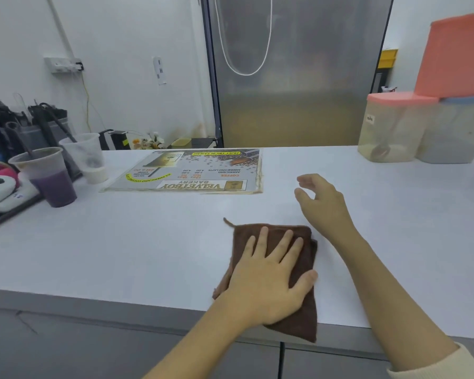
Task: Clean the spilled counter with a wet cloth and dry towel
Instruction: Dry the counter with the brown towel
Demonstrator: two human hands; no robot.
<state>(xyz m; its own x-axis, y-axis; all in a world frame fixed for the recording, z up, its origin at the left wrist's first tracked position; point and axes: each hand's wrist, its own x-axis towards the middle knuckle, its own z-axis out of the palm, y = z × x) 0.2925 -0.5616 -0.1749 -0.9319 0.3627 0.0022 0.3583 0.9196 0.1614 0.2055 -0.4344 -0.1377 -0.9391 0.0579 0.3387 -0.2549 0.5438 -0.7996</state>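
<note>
The cloth (pixel 298 283) lies on the table (pixel 121 255) at lower centre, under the left hand (pixel 268 280). The menu sheet (pixel 192 170) lies above it; cups (pixel 49 176) stand at left, containers (pixel 394 129) at upper right.

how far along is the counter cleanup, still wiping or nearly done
Done: no spill shows on the white counter around the cloth, though glare could hide a wet film.
In hand: the left hand presses flat on the brown cloth near the front edge, mid-wipe; the right hand hovers open, holding nothing.
Left: no second cloth or towel is in view, so wet or dry pass is unclear.

Folded brown cloth (pixel 298 269) flat on white counter (pixel 148 255), overhanging near edge
</note>
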